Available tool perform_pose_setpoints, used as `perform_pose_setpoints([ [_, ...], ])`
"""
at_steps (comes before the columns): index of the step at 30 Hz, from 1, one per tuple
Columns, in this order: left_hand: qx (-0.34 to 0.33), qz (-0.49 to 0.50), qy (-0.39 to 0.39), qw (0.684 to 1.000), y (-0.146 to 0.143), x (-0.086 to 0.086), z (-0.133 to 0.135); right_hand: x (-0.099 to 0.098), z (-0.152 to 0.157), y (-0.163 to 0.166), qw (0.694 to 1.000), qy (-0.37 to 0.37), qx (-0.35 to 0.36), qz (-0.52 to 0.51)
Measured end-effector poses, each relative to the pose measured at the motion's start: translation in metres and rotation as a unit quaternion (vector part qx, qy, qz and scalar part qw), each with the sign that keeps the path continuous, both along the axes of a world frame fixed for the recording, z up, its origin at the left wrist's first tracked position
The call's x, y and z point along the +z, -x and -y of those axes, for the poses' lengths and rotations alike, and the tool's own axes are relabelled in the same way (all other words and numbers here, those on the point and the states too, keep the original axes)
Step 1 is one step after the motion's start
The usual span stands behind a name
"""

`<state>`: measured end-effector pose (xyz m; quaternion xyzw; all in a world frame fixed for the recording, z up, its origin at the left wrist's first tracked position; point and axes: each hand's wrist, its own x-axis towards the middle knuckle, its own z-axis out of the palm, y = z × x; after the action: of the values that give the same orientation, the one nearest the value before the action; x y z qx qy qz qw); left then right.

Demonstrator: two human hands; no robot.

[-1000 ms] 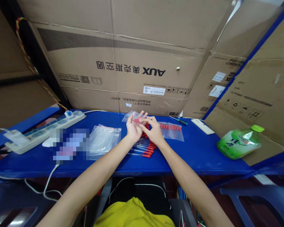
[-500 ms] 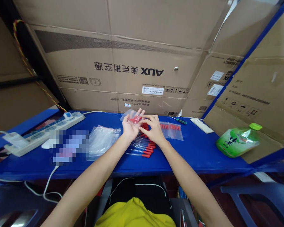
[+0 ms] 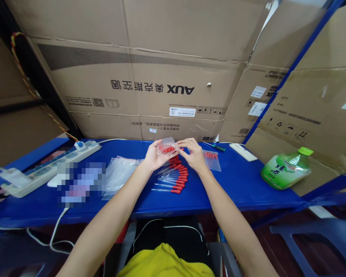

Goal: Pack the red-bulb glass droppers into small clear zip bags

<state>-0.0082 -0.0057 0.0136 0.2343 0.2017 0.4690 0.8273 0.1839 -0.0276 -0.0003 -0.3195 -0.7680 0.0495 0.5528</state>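
A clear zip-lock bag [image 3: 169,142] with several red-bulbed droppers in it is held up over the blue table. My left hand [image 3: 153,157] supports it from the left, its thumb and fingers around the bag. At the bag's right edge, my right hand [image 3: 192,153] pinches the plastic between thumb and fingers. Just below both hands lies a fanned row of glass droppers [image 3: 182,177], red bulbs to the right. To the left is a stack of clear zip-lock bags [image 3: 121,175]. Another bag of droppers [image 3: 213,161] lies flat beyond my right wrist.
On the left are a white power strip [image 3: 72,157] and a blurred-out phone-like object [image 3: 83,182] on a cable. A green screwdriver [image 3: 218,147], a white phone-like slab [image 3: 243,152] and a green-labelled bottle [image 3: 285,169] stand or lie right. Cardboard [image 3: 150,107] walls the back.
The bag has turned in my left hand, and its red bulbs now show lined up. My left fingers have curled in from being spread. My right hand has moved slightly right, at the bag's edge.
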Motion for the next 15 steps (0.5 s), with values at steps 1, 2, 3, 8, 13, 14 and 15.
perform_pose_setpoints([
  [1, -0.013, -0.006, -0.007, 1.000, 0.001, 0.001, 0.000, 0.000, 0.001, 0.001, 1.000, 0.003, 0.004, -0.013],
  [2, -0.033, -0.015, -0.017, 0.999, 0.002, 0.003, 0.000, 0.001, 0.001, 0.002, 0.999, 0.007, 0.007, -0.035],
  [3, -0.058, -0.033, -0.030, 0.997, 0.004, 0.004, 0.000, 0.001, 0.002, 0.003, 0.998, 0.015, 0.009, -0.064],
  [8, -0.220, -0.238, -0.119, 0.939, 0.020, 0.009, -0.004, 0.001, -0.001, 0.003, 0.958, 0.091, 0.014, -0.271],
  [13, -0.135, -0.325, -0.254, 0.901, 0.029, 0.014, 0.000, 0.002, -0.007, -0.004, 0.917, 0.125, -0.002, -0.379],
  [14, -0.063, -0.316, -0.281, 0.904, 0.026, 0.014, 0.002, 0.002, -0.008, -0.005, 0.915, 0.129, 0.001, -0.383],
  [15, 0.011, -0.309, -0.302, 0.902, 0.022, 0.014, 0.003, 0.002, -0.008, -0.004, 0.913, 0.134, 0.006, -0.386],
])
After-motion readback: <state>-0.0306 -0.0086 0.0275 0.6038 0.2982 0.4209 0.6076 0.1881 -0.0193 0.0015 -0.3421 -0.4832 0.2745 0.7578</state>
